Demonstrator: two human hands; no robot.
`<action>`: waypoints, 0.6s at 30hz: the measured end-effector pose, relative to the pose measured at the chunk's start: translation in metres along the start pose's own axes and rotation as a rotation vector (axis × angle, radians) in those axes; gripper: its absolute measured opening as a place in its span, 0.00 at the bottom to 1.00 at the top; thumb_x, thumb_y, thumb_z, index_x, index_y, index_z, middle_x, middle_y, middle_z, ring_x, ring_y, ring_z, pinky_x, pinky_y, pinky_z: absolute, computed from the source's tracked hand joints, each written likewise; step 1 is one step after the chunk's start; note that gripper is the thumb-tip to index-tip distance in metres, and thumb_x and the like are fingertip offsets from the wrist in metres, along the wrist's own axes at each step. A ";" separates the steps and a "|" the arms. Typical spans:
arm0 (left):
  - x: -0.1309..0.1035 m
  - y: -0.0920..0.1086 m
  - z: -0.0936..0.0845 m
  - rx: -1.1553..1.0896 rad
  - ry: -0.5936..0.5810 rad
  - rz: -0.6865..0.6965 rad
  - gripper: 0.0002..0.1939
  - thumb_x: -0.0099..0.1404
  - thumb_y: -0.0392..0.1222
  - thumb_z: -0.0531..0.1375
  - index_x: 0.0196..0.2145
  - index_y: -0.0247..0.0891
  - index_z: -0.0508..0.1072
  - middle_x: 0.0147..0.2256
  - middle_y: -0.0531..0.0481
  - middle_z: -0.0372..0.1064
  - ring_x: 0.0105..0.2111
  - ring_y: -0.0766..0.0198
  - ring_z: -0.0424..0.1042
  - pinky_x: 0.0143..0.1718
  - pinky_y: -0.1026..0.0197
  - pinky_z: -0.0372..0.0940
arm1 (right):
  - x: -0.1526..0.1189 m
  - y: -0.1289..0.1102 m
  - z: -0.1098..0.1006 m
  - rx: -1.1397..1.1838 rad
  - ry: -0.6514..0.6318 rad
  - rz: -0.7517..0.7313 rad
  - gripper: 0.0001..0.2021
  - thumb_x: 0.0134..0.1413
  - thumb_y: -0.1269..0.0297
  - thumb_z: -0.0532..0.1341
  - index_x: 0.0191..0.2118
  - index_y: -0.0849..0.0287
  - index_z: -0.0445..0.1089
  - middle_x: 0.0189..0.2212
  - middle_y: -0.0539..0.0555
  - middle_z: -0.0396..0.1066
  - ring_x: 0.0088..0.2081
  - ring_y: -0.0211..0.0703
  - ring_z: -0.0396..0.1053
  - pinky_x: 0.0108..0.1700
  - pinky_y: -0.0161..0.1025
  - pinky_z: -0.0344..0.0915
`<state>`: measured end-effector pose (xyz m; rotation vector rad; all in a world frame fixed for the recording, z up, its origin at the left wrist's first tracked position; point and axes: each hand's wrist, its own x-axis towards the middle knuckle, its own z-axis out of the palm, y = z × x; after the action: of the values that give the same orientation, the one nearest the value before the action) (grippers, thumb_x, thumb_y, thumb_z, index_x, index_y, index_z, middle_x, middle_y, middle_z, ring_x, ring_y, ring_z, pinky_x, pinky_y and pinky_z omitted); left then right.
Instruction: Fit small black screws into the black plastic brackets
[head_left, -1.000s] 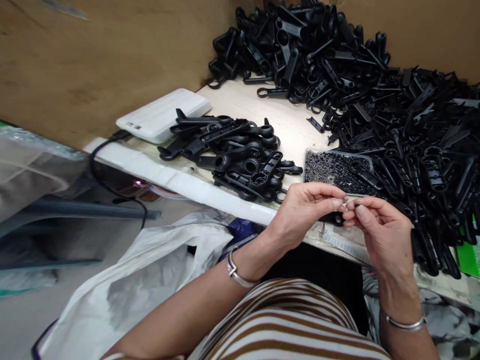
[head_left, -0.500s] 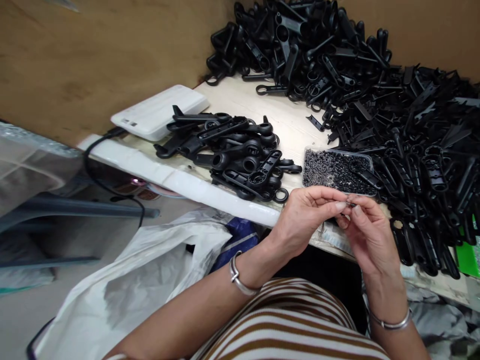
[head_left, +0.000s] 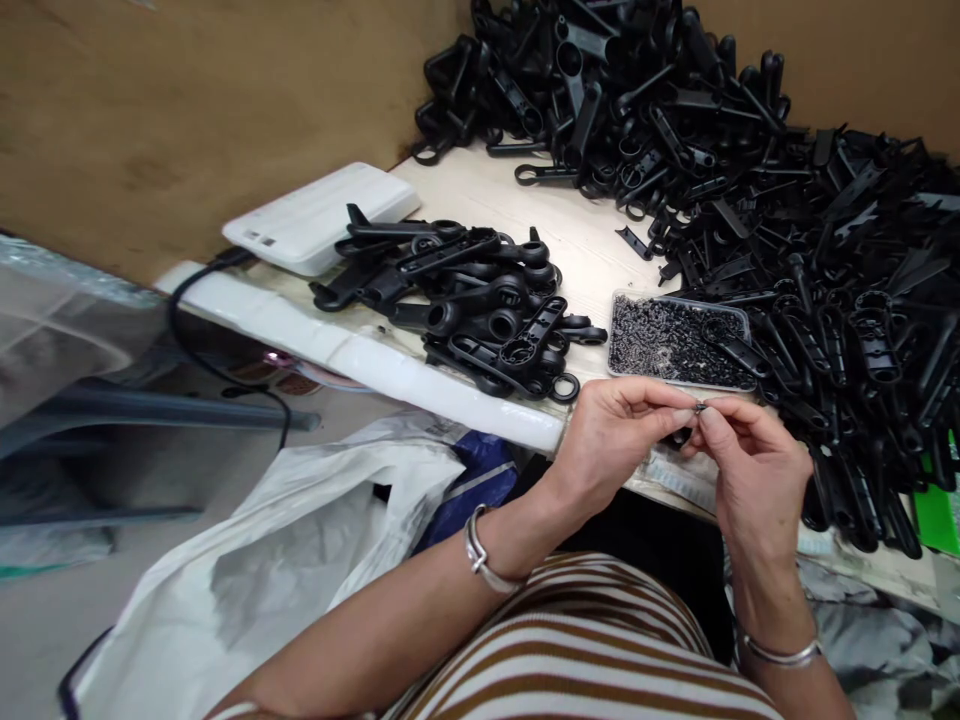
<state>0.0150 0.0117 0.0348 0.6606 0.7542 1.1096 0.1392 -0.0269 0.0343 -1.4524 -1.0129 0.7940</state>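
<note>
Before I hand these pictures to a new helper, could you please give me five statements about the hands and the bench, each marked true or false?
1. The left hand and right hand meet at a tiny dark part. True.
2. The clear tray holds many tiny pieces. True.
3. Both hands are inside the tray. False: they are on its near side, outside it.
4. The white box lies to the left of the tray. True.
5. Only the right wrist wears a bracelet. False: there is a left bracelet and a right bracelet.
</note>
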 end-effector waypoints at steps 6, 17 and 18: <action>-0.004 -0.001 0.002 0.142 0.027 0.085 0.03 0.51 0.31 0.67 0.25 0.37 0.81 0.25 0.50 0.78 0.26 0.64 0.76 0.32 0.63 0.73 | -0.009 -0.002 -0.002 -0.377 0.037 -0.298 0.04 0.56 0.64 0.64 0.35 0.56 0.76 0.33 0.52 0.77 0.31 0.41 0.74 0.35 0.40 0.73; -0.003 -0.004 -0.003 0.247 0.019 0.110 0.05 0.53 0.30 0.66 0.26 0.38 0.82 0.26 0.50 0.78 0.28 0.63 0.77 0.34 0.64 0.73 | 0.004 -0.005 -0.011 -0.598 -0.130 -0.422 0.06 0.61 0.65 0.60 0.35 0.56 0.75 0.29 0.51 0.77 0.29 0.41 0.74 0.35 0.39 0.72; -0.002 -0.004 -0.004 0.260 0.014 0.110 0.05 0.53 0.30 0.66 0.26 0.38 0.82 0.27 0.50 0.79 0.28 0.63 0.77 0.34 0.64 0.73 | 0.005 -0.005 -0.011 -0.586 -0.138 -0.396 0.06 0.60 0.64 0.60 0.35 0.56 0.75 0.29 0.51 0.77 0.29 0.41 0.74 0.35 0.38 0.72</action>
<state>0.0134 0.0090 0.0302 0.9232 0.8916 1.1272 0.1503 -0.0266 0.0407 -1.6117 -1.6726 0.3179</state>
